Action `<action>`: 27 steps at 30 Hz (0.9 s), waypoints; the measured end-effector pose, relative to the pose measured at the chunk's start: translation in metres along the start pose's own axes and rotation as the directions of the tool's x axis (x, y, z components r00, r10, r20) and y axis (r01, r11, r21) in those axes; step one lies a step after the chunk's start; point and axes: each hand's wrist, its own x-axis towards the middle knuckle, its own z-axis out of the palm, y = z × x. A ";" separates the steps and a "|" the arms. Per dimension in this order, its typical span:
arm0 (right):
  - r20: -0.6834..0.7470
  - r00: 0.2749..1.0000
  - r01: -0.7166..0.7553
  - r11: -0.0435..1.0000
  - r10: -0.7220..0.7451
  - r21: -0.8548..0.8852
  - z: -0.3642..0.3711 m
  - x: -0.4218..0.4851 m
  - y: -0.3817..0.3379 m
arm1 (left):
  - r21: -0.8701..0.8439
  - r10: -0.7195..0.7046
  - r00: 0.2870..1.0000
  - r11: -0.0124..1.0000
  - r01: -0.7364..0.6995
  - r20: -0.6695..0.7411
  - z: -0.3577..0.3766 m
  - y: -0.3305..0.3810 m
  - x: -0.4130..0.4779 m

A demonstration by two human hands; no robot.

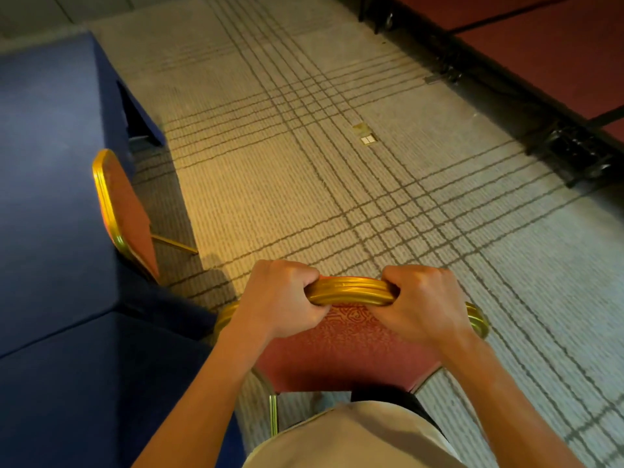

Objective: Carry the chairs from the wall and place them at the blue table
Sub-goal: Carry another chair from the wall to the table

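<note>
Two hands, left hand [282,300] and right hand [423,304], clench the ribbed gold top rail of a red-padded chair [341,352]; its seat and legs are hidden below the backrest. It stands on lined beige carpet [304,184] just beside the blue-draped desk [50,197]. A second matching chair [126,214] sits tucked against the desk, mostly hidden.

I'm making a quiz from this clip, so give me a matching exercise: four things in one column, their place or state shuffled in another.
Things:
1. held chair
2. second chair
3. blue table
4. floor socket

Places or states:
A. set in the carpet, mid-floor
B. gripped at its gold top rail by both hands
C. runs along the left side
D. backrest against the table edge, untouched

Pairs: 1-B, 2-D, 3-C, 4-A
</note>
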 end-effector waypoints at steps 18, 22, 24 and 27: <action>0.061 0.925 0.368 0.922 -0.376 0.118 0.060 0.321 0.050 | 0.153 -0.337 0.929 0.921 0.359 -0.152 -0.011 -0.127 0.197; 0.064 0.902 0.417 0.899 -0.428 0.134 0.082 0.369 0.036 | 0.158 -0.378 0.913 0.903 0.401 -0.153 -0.014 -0.164 0.215; 0.070 0.889 0.440 0.886 -0.453 0.144 0.103 0.399 0.026 | 0.146 -0.397 0.902 0.895 0.422 -0.170 -0.013 -0.196 0.225; 0.087 0.880 0.454 0.881 -0.467 0.133 0.127 0.443 0.009 | 0.134 -0.430 0.880 0.878 0.459 -0.199 -0.015 -0.242 0.241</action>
